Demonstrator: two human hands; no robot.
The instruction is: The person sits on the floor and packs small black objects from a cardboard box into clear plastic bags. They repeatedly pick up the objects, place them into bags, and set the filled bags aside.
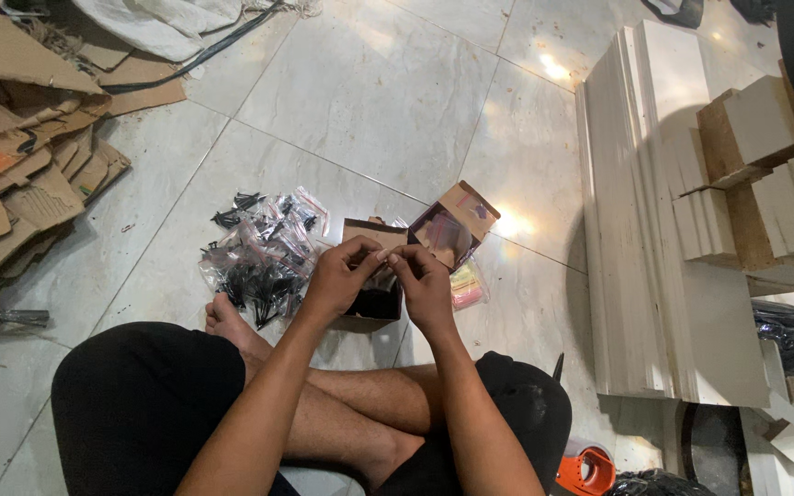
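Observation:
I sit cross-legged on a tiled floor. My left hand and my right hand meet in front of me, fingertips pinched together on a small clear plastic bag held between them. Right under the hands stands a small open cardboard box with dark contents. A second small open box lies tilted just beyond my right hand. To the left of my left hand lies a pile of small clear bags filled with black parts.
White boards lie stacked on the right with wood blocks on them. Torn cardboard is heaped at the left. An orange tool sits by my right knee. A pink-yellow packet lies by the boxes.

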